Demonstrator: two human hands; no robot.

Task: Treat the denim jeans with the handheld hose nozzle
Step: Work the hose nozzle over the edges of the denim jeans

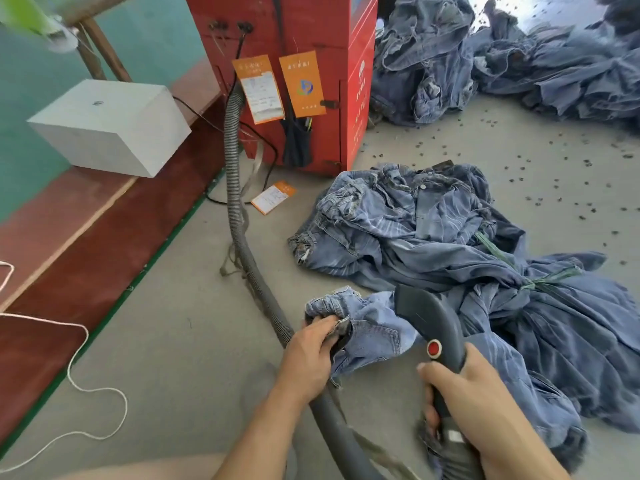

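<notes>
far denim pile (519,57) cut off by frame top, orange tags' (258,88) print illegible

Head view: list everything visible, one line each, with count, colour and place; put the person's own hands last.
Held jeans: one pair, light blue, on the floor at bottom centre.
Jeans bundle: one heap, blue, tied with green string, right of centre.
Jeans pile: one large heap, blue, top right.
Nozzle: one, dark grey with a red button, over the held jeans.
Hose: one, grey ribbed, from the red cabinet to the nozzle.
Red cabinet: one, top centre, orange tags hanging.
Orange tag: one, on the floor by the cabinet.
White box: one, on the left ledge.
White cord: one, lower left.
Left hand: grips the jeans' edge.
Right hand: grips the nozzle handle.
</notes>
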